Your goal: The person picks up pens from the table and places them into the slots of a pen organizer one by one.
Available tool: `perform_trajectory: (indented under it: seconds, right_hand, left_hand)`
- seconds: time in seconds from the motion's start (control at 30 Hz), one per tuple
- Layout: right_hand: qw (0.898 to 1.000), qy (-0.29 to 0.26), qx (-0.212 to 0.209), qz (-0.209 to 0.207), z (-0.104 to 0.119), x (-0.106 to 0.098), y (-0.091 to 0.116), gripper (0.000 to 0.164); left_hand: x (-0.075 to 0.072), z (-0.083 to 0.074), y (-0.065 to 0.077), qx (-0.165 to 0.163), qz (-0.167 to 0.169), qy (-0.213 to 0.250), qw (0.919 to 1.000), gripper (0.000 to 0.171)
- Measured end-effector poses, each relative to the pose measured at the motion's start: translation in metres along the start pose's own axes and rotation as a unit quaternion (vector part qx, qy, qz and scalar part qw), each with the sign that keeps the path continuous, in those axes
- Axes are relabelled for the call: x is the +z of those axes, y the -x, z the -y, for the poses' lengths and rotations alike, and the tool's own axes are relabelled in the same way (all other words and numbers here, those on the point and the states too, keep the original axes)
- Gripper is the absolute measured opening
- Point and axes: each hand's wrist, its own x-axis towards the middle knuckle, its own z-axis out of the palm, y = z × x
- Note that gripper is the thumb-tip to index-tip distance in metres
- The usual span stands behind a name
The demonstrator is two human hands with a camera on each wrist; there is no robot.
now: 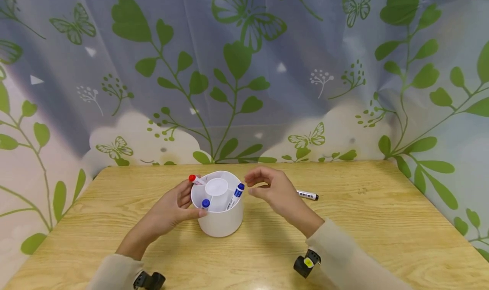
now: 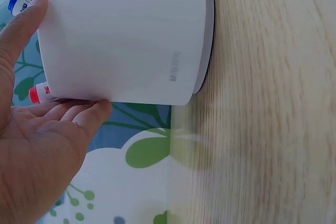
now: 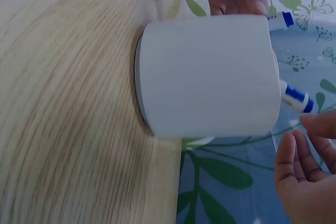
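Note:
A white round pen holder (image 1: 220, 222) stands upright on the table, divided inside around a raised centre cup. My left hand (image 1: 172, 209) grips its left side, thumb at the front rim and fingers against the wall. A red-capped marker (image 1: 196, 179) leans out at the back left, by my left fingers. One blue-capped marker (image 1: 205, 204) stands near my left thumb; another blue-capped marker (image 1: 237, 193) leans out over the right rim. Just right of that cap, my right hand (image 1: 276, 192) hovers with loosely bent fingers and nothing between them. It appears apart from the marker.
A black-capped white marker (image 1: 307, 195) lies on the wooden table (image 1: 366, 230) behind my right hand, partly hidden by it. Behind the table's far edge hangs a curtain (image 1: 305, 90) with green leaves and butterflies. Each wrist carries a strapped black camera (image 1: 305, 264).

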Motion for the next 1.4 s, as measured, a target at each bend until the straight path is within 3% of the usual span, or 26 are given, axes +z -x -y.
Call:
perform_trajectory:
  seconds: [0.23,0.57,0.8,1.07,1.4]
  right_hand:
    - [0.999,0.001,0.027,-0.026,-0.017,-0.026,0.006,0.022]
    - [0.995,0.057,0.057,-0.050,-0.041,-0.065,0.014,0.020]
    - [0.992,0.087,0.069,-0.062,-0.054,-0.082,0.018,0.021]
    - [0.988,0.118,0.084,-0.061,-0.070,-0.095,0.019,0.021]
    - [0.985,0.126,0.102,-0.054,-0.086,-0.104,0.014,0.018]
  left_hand:
    - [-0.004,-0.001,0.003,0.000,0.002,-0.005,1.0000,0.109]
    - [-0.010,0.003,0.005,0.015,0.015,-0.027,0.9994,0.099]
    - [-0.005,0.008,0.001,0.033,0.032,0.003,0.9990,0.103]
    - [0.005,0.008,-0.001,0.024,0.000,-0.026,0.9994,0.108]
    - [0.015,0.010,-0.005,0.035,-0.022,-0.017,0.9990,0.105]
